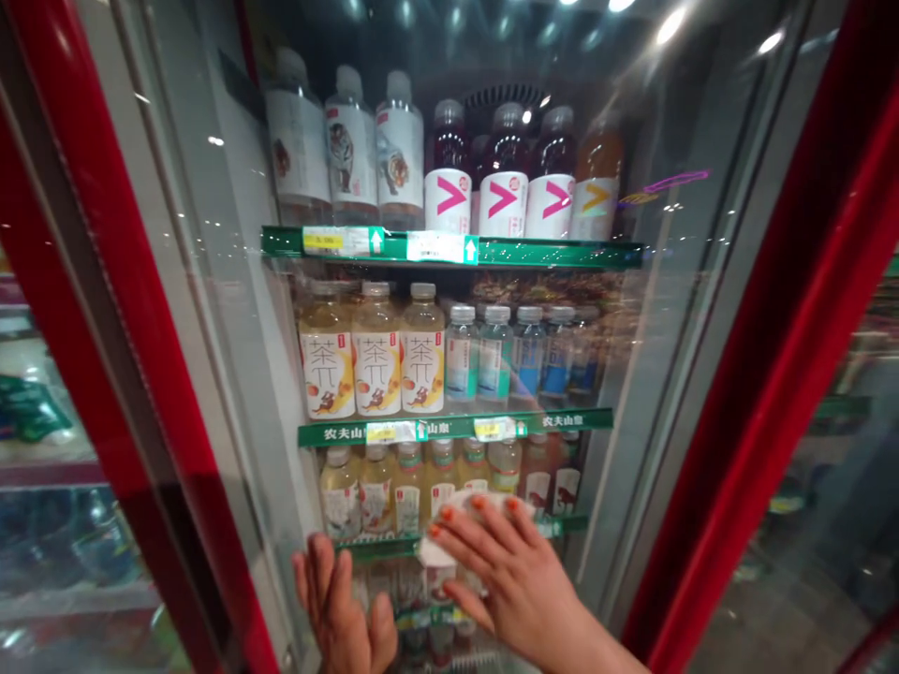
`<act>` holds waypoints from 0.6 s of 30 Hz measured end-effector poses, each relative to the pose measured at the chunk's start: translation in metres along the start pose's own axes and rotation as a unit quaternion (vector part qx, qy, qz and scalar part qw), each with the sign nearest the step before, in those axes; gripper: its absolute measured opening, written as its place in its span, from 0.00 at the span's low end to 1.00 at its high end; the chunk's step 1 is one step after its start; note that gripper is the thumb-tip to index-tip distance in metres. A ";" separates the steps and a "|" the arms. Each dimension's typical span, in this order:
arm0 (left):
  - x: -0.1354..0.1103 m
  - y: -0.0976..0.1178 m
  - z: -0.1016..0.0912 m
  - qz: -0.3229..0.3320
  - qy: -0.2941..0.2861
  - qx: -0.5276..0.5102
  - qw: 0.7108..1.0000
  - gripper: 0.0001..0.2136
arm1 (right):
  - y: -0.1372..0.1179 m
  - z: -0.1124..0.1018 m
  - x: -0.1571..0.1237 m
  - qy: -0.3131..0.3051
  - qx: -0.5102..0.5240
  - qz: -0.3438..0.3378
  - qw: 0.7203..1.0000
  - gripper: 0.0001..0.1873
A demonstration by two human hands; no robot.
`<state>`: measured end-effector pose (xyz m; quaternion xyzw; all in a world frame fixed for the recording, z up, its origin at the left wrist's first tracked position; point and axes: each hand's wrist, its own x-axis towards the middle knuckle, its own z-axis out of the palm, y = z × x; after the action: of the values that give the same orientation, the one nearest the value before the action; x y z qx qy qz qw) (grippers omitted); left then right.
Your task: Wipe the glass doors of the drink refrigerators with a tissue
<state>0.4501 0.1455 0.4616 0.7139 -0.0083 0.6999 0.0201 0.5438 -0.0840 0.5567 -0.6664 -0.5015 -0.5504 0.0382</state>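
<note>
A folded white cloth lies flat under the stretched fingers of my right hand, which presses it against the glass door of a drinks cooler. Orange polish shows on this hand's nails, and the fingers hide much of the cloth. To its left, low in the view, my left hand is raised with its fingers up and its thumb apart. Nothing shows in it. Whether it touches the glass I cannot tell.
Behind the glass, green-edged shelves carry rows of drinks, among them tea bottles and purple drink bottles. Red door frames stand on both sides. Ceiling lights reflect in the glass.
</note>
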 end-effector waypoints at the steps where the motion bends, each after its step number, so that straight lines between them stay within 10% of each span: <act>1: 0.004 0.003 -0.001 0.023 -0.018 0.025 0.999 0.39 | 0.022 -0.004 -0.021 0.004 -0.016 0.043 0.999 0.37; 5: 0.011 0.011 0.000 0.018 -0.021 0.086 0.996 0.39 | 0.109 -0.017 -0.056 0.009 -0.051 0.262 0.964 0.46; 7: 0.009 0.011 0.002 -0.004 -0.015 0.090 0.996 0.39 | 0.113 -0.013 -0.045 0.016 -0.041 0.350 0.936 0.46; 10: 0.006 0.009 -0.001 -0.001 -0.020 0.049 0.999 0.37 | 0.050 0.005 -0.018 0.042 -0.030 0.395 0.917 0.46; 14: 0.010 0.002 -0.012 0.005 -0.016 -0.014 1.000 0.37 | -0.078 0.041 -0.014 0.040 -0.041 0.222 0.973 0.39; 18: 0.024 -0.011 -0.023 0.061 -0.006 0.050 0.997 0.40 | -0.098 0.059 -0.067 0.042 -0.068 0.169 0.982 0.35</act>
<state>0.4281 0.1582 0.4860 0.7165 -0.0172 0.6949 -0.0584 0.5224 -0.0419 0.4324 -0.7189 -0.3404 -0.5966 0.1064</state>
